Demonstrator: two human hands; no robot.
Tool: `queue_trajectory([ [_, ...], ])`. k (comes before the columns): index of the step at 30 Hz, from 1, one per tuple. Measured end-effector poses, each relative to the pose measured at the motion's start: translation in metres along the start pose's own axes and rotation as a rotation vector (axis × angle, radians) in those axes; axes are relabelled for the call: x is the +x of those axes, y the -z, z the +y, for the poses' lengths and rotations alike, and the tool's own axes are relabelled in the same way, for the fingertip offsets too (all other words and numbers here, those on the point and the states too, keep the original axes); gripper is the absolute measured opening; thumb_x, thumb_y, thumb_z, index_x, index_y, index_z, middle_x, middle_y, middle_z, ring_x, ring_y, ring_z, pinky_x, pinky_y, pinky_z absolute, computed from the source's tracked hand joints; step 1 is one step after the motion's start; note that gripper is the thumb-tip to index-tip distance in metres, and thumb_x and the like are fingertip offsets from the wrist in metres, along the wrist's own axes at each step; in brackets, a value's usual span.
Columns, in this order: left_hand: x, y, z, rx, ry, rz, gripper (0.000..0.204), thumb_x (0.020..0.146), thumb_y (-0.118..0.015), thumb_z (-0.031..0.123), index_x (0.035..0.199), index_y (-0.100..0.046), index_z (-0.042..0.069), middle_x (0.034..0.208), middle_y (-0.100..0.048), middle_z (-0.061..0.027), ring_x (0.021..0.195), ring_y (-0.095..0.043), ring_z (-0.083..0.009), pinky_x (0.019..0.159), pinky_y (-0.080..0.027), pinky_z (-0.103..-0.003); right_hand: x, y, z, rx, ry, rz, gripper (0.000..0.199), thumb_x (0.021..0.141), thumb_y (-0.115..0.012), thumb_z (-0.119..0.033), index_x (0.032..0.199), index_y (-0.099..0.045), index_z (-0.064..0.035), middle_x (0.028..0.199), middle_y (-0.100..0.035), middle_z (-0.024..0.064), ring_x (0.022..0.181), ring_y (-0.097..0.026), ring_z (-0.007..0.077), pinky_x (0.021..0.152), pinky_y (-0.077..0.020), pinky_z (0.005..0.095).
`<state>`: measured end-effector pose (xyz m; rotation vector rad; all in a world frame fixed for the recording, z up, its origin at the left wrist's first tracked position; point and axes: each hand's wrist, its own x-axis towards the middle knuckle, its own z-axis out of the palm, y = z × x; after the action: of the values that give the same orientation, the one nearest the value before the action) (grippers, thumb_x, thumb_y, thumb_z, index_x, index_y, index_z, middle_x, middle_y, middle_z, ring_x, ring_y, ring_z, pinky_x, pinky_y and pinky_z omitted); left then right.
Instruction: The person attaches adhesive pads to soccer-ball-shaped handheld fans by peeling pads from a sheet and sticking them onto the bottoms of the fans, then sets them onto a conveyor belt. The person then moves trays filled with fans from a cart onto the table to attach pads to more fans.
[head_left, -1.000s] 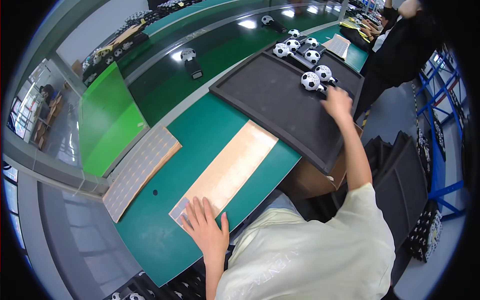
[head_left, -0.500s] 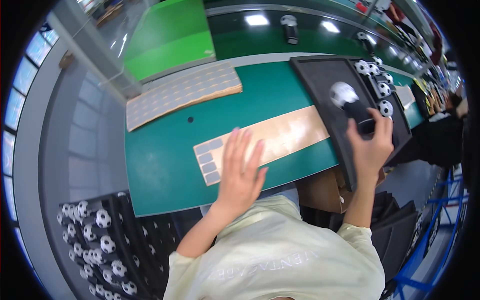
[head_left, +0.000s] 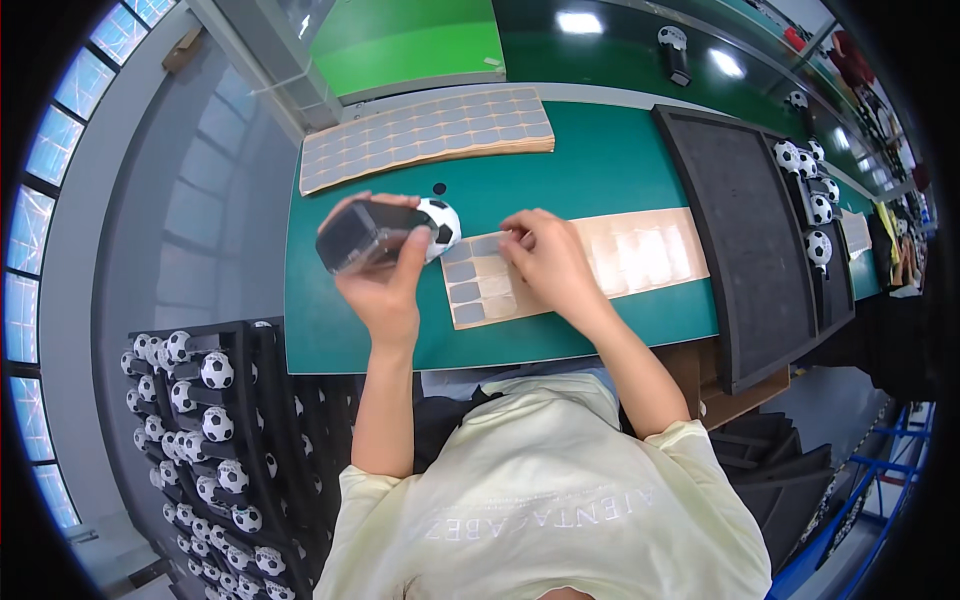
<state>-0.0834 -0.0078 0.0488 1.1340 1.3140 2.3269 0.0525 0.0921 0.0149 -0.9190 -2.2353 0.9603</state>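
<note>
Left hand [head_left: 385, 300] clasps football-topped black piece [head_left: 372, 234]; right hand [head_left: 553, 262] at sticker sheet [head_left: 640, 250]

The piece is held over the green table's [head_left: 590, 165] left part, ball toward the sheet; the hands are apart; the right one's fingers curl near grey stickers [head_left: 467, 291]; whether they pinch one, I cannot tell.

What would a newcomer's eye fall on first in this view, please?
Probably the black piece with a soccer-ball end, held in the left hand above the green table. Then the bright green panel beyond the table's far edge, and many similar ball-ended pieces crowded at lower left.
</note>
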Motion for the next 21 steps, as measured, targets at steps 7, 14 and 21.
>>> queue_trajectory([
  [7,-0.009,0.014,-0.007,0.061,-0.043,-0.115,0.053,0.07,-0.072,-0.006,0.114,-0.043,0.002,0.102,-0.057,-0.0116,0.096,-0.057,-0.0191,0.079,-0.05,-0.029,0.004,-0.032,-0.006,-0.236,-0.058,0.075,0.011,0.075,-0.064,-0.007,0.08,-0.061,0.0023,0.08,-0.062,0.0162,0.073,-0.061,0.0303,0.067,-0.0485,0.0375],
  [14,-0.01,0.021,-0.01,0.153,0.023,-0.133,0.052,0.069,-0.073,-0.004,0.112,-0.045,0.004,0.103,-0.056,-0.009,0.094,-0.057,-0.0174,0.081,-0.048,-0.028,0.016,-0.04,-0.017,-0.316,-0.103,-0.013,0.011,0.076,-0.063,-0.008,0.078,-0.059,0.003,0.079,-0.062,0.0171,0.076,-0.06,0.0341,0.069,-0.0474,0.0398],
  [21,-0.009,0.018,0.006,0.274,0.023,-0.144,0.05,0.068,-0.073,-0.003,0.11,-0.047,0.006,0.105,-0.054,-0.0067,0.091,-0.056,-0.0158,0.08,-0.047,-0.027,0.021,-0.035,-0.025,-0.304,-0.142,-0.145,0.012,0.077,-0.062,-0.007,0.08,-0.058,0.0034,0.081,-0.062,0.0195,0.08,-0.059,0.036,0.071,-0.0463,0.041],
])
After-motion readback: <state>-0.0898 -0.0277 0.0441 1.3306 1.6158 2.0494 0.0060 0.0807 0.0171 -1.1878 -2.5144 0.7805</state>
